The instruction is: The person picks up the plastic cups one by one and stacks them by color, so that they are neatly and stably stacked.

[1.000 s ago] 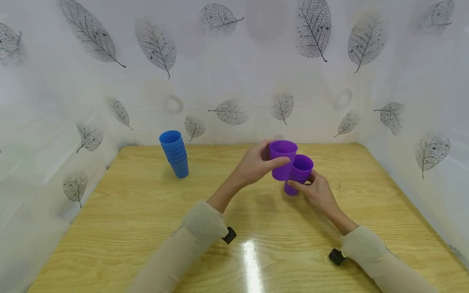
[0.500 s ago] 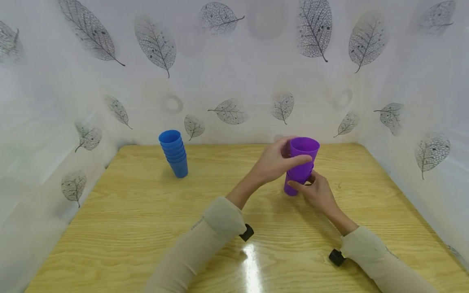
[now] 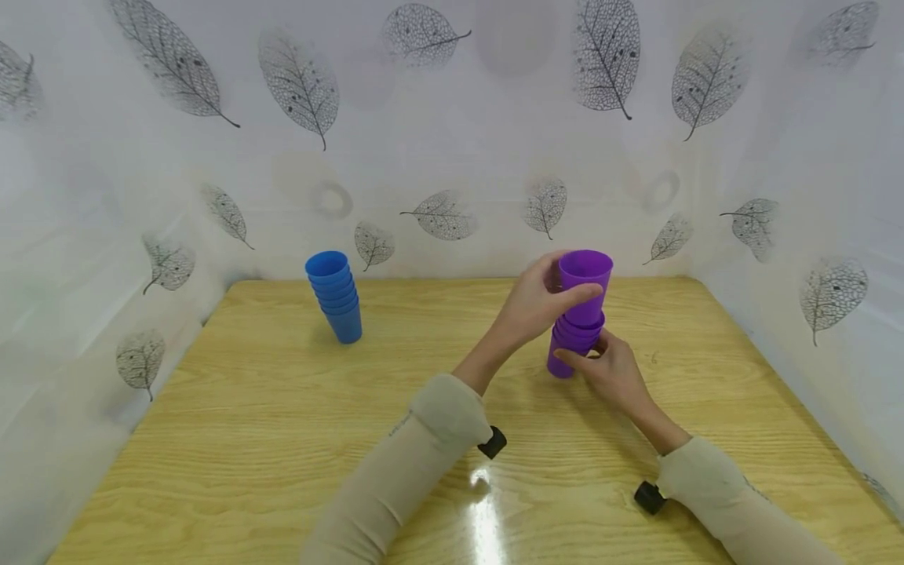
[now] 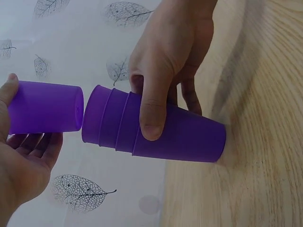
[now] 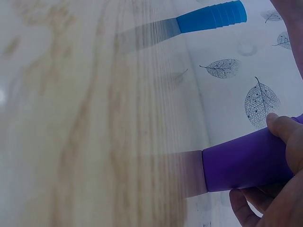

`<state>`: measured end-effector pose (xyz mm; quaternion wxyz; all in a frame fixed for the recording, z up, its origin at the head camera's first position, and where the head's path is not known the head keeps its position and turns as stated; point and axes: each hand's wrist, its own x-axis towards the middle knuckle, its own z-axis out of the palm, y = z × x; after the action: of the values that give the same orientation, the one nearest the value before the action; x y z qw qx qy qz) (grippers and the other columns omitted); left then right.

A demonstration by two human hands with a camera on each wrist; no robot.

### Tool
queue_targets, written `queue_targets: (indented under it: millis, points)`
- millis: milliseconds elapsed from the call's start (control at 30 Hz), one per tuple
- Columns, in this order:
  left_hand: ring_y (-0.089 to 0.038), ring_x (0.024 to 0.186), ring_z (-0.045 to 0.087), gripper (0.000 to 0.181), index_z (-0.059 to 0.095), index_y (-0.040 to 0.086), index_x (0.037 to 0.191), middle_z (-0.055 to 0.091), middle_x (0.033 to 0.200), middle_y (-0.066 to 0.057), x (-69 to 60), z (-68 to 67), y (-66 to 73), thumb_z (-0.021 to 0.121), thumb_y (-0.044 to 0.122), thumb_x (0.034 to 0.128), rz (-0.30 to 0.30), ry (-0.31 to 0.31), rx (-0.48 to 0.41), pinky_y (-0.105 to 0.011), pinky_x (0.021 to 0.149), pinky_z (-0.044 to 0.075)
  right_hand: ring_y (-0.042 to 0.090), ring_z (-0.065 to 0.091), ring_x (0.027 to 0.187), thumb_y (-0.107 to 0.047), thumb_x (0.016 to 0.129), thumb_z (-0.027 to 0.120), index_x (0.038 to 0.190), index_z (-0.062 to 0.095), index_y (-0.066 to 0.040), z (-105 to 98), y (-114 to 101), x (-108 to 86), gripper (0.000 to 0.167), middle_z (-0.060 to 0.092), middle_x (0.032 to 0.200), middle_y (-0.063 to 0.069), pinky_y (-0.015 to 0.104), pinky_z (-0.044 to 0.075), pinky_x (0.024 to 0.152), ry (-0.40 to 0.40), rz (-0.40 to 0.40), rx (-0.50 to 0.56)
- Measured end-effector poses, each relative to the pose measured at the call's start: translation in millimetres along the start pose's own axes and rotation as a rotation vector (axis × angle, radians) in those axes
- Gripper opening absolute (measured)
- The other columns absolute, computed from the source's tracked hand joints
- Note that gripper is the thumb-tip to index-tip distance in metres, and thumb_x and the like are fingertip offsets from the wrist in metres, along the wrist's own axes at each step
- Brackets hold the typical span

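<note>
My left hand [image 3: 540,298] holds a single purple cup [image 3: 586,286] with thumb and fingers around its side. In the left wrist view, the base of this purple cup [image 4: 45,108] is right at the mouth of a stack of purple cups [image 4: 156,127], outside it; whether they touch I cannot tell. Low on that nested stack [image 3: 574,339], my right hand [image 3: 616,369] grips its side. The stack stands upright on the table, as the right wrist view shows at its base [image 5: 227,165]. Part of my right fingers is hidden behind the cups.
A stack of blue cups [image 3: 337,298], nested and leaning slightly in view, stands at the back left of the wooden table [image 3: 282,439]. Behind the table hangs a pale backdrop [image 3: 452,149] with leaf prints, also along both sides.
My left hand has carried the single purple cup rightward from beside the stack to over its mouth, then raised it slightly. My right hand and the stack have stayed put.
</note>
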<state>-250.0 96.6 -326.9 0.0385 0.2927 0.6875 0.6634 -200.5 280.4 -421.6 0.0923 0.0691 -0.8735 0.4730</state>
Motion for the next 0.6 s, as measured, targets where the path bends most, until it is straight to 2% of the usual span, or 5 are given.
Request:
queue_targets:
  millis: [233, 433, 600]
  points:
    - [-0.006, 0.1, 0.067, 0.063, 0.054, 0.009, 0.146, 0.069, 0.117, 0.002, 1.6, 2.1, -6.3, 0.081, 0.027, 0.0921, -0.002, 0.031, -0.016, -0.025, 0.089, 0.056, 0.027, 0.065, 0.11, -0.028, 0.094, 0.079, 0.135, 0.059, 0.0, 0.4, -0.4, 0.2, 0.054, 0.069, 0.123, 0.018, 0.02, 0.055, 0.083, 0.0, 0.006, 0.006]
    - [-0.006, 0.103, 0.067, 0.066, 0.051, 0.01, 0.148, 0.069, 0.12, 0.002, 1.3, 6.4, -9.5, 0.081, 0.026, 0.092, -0.039, 0.009, -0.02, -0.025, 0.091, 0.056, 0.027, 0.065, 0.11, -0.029, 0.093, 0.08, 0.136, 0.059, 0.0, 0.2, -1.2, -0.5, 0.055, 0.069, 0.124, 0.019, 0.02, 0.054, 0.082, 0.005, 0.015, 0.006]
    - [-0.006, 0.107, 0.066, 0.062, 0.051, 0.008, 0.147, 0.069, 0.122, -0.001, -0.1, 7.7, -12.4, 0.079, 0.02, 0.0932, -0.027, -0.015, -0.032, -0.024, 0.094, 0.054, 0.026, 0.064, 0.108, -0.029, 0.094, 0.079, 0.134, 0.059, 0.0, 0.4, -0.5, -0.3, 0.054, 0.069, 0.123, 0.018, 0.02, 0.054, 0.082, 0.001, 0.009, 0.004]
